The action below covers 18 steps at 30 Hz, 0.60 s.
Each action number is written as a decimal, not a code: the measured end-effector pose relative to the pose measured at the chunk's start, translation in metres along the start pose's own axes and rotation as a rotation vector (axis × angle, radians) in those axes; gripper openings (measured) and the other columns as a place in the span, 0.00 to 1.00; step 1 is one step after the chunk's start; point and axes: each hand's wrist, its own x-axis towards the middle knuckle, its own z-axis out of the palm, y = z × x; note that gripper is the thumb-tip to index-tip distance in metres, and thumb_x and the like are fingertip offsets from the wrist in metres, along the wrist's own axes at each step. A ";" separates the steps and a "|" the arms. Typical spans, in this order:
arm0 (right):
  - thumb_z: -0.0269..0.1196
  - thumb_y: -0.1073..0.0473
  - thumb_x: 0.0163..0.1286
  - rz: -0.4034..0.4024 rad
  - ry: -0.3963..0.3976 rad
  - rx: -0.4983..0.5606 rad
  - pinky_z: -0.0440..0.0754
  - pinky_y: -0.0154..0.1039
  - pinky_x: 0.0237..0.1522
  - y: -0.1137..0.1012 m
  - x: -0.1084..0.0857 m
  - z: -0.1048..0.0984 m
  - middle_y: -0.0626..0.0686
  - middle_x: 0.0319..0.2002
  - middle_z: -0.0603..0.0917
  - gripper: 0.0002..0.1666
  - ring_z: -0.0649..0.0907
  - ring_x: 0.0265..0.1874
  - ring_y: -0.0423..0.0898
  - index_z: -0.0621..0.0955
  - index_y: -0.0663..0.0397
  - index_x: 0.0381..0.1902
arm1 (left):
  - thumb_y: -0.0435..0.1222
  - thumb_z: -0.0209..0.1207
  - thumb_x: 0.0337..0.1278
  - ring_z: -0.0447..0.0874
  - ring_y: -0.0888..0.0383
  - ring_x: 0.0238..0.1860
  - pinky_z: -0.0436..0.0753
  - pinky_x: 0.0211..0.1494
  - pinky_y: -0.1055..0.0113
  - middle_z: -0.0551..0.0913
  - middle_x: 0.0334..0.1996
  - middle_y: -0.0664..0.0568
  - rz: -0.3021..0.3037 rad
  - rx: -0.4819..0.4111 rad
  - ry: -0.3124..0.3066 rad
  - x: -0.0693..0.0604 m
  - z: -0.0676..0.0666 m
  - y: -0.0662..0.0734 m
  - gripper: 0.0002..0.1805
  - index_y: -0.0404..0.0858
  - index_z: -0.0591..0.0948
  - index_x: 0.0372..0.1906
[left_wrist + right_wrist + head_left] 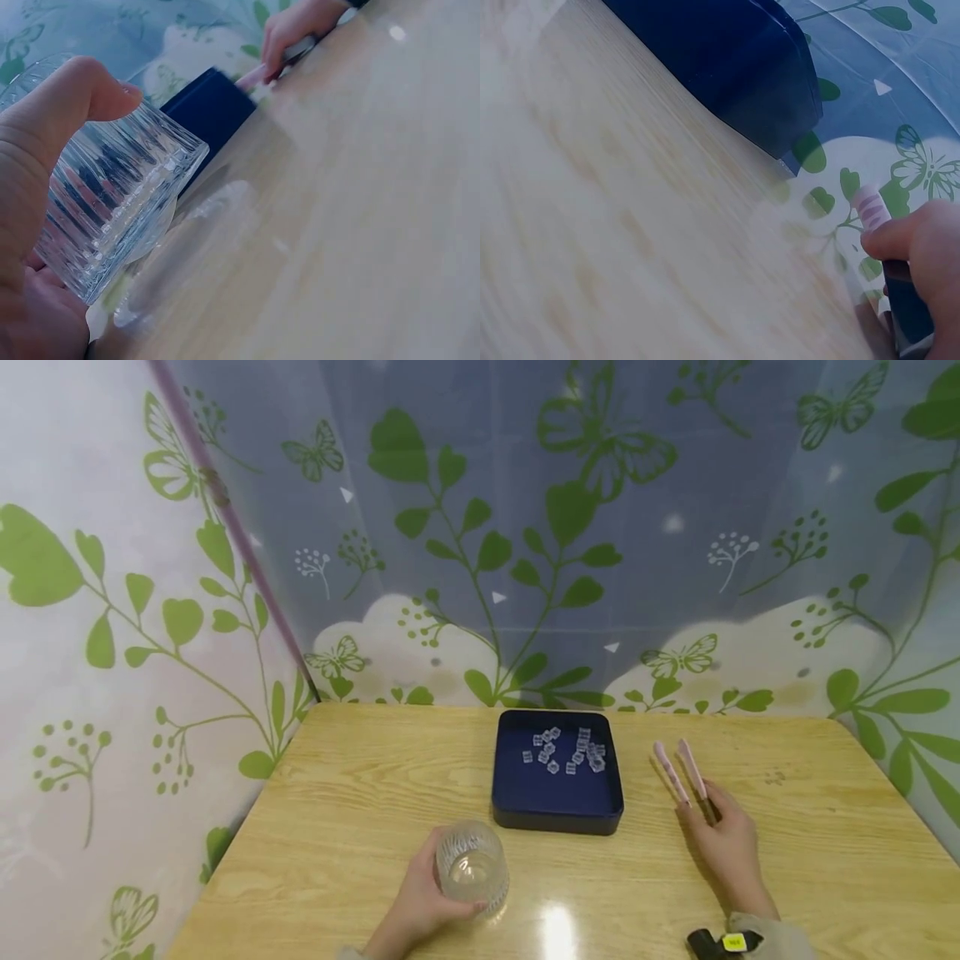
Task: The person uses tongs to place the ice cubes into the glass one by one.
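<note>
My left hand (422, 893) grips a clear ribbed glass (474, 870) from its left side, thumb across the near wall. In the left wrist view the glass (124, 191) appears lifted a little off the tabletop, over its own reflection. To the right, my right hand (729, 847) holds a pair of pink tongs (671, 773) with dark handles, their two tips apart and pointing away from me. Nothing shows between the tips. Between the hands and farther back sits a dark blue square tray (557, 822), holding several small clear cubes (583, 750) toward its far side.
A light wood-grain table (360, 768) lies under everything. Its far edge meets a blue curtain (465, 560) with green leaves and butterflies, and a pale curtain (135, 635) hangs along the left side. A bright light reflection shows on the near tabletop.
</note>
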 end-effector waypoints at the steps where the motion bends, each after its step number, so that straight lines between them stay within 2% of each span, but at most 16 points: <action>1: 0.69 0.63 0.63 -0.003 0.005 0.005 0.70 0.30 0.52 -0.001 0.000 0.000 0.69 0.56 0.79 0.27 0.78 0.55 0.65 0.78 0.69 0.59 | 0.29 0.81 0.23 0.77 0.47 0.57 0.78 0.60 0.61 0.78 0.56 0.49 0.003 -0.001 -0.017 -0.001 0.003 0.001 0.49 0.46 0.72 0.61; 3: 0.69 0.63 0.63 0.007 0.014 0.016 0.68 0.23 0.45 -0.002 0.001 0.000 0.68 0.54 0.81 0.26 0.80 0.51 0.60 0.79 0.67 0.58 | 0.30 0.81 0.24 0.77 0.49 0.57 0.77 0.61 0.61 0.79 0.56 0.51 0.003 -0.003 -0.052 -0.002 0.009 0.003 0.48 0.47 0.72 0.62; 5: 0.69 0.62 0.64 0.016 0.018 0.019 0.69 0.21 0.39 -0.004 0.001 0.000 0.66 0.49 0.83 0.24 0.81 0.44 0.51 0.80 0.66 0.57 | 0.32 0.82 0.25 0.77 0.50 0.57 0.76 0.62 0.62 0.79 0.55 0.52 0.009 0.001 -0.077 -0.004 0.014 0.005 0.48 0.48 0.72 0.62; 8: 0.68 0.61 0.66 0.051 0.013 0.031 0.71 0.25 0.27 -0.008 0.003 -0.001 0.62 0.39 0.85 0.19 0.77 0.30 0.40 0.82 0.65 0.53 | 0.33 0.82 0.26 0.79 0.51 0.55 0.76 0.62 0.62 0.80 0.54 0.54 0.019 0.010 -0.112 -0.004 0.024 0.007 0.48 0.49 0.72 0.62; 11: 0.66 0.60 0.68 0.070 0.000 0.056 0.72 0.28 0.22 -0.012 0.006 -0.004 0.60 0.35 0.85 0.17 0.74 0.24 0.35 0.82 0.65 0.51 | 0.33 0.81 0.28 0.79 0.52 0.54 0.77 0.61 0.62 0.81 0.54 0.54 0.038 0.006 -0.145 -0.003 0.035 0.007 0.47 0.50 0.71 0.62; 15: 0.62 0.60 0.72 0.051 -0.069 0.109 0.79 0.30 0.20 -0.022 0.010 -0.011 0.65 0.38 0.86 0.22 0.82 0.23 0.36 0.77 0.69 0.59 | 0.32 0.80 0.29 0.80 0.53 0.53 0.79 0.59 0.61 0.80 0.54 0.53 0.077 -0.028 -0.187 -0.001 0.051 0.007 0.47 0.50 0.71 0.62; 18: 0.61 0.61 0.72 0.019 -0.119 0.110 0.79 0.33 0.15 -0.035 0.013 -0.018 0.67 0.38 0.85 0.26 0.84 0.20 0.41 0.73 0.74 0.62 | 0.30 0.80 0.29 0.80 0.53 0.53 0.80 0.58 0.61 0.80 0.55 0.53 0.100 -0.072 -0.226 0.001 0.062 0.008 0.47 0.50 0.71 0.63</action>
